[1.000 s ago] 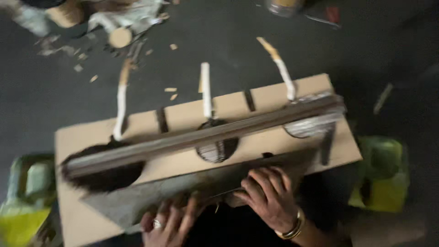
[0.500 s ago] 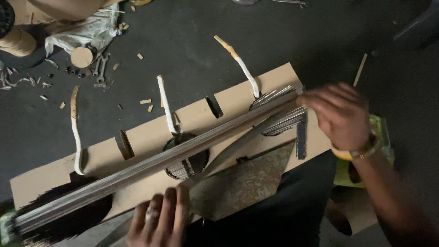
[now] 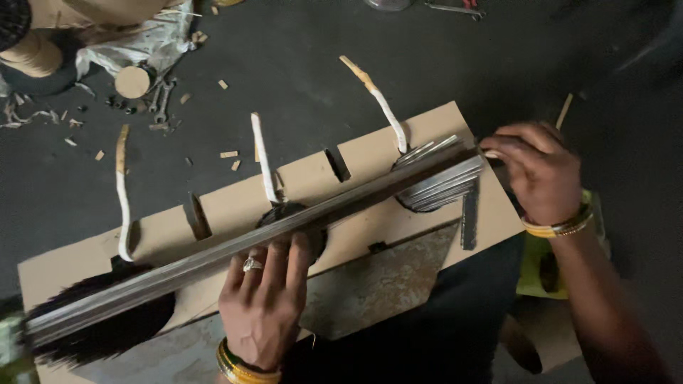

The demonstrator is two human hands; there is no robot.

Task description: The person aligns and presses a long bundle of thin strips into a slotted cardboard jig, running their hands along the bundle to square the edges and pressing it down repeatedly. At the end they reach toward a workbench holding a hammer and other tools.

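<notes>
Head view, left hand (image 3: 265,307): fingers flat and spread, pressing on the middle of the metal strips (image 3: 249,245), gripping nothing.
Head view, right hand (image 3: 541,174): fingers curled closed around the strips' right end.
Metal strips: 1 long bundle lying slantwise across the wooden board (image 3: 370,178), low at left, high at right.
Board: 3 white cords (image 3: 262,153) run up from it onto the dark floor (image 3: 299,64).
Floor: wood chips (image 3: 229,154) lie scattered near the cords.
</notes>
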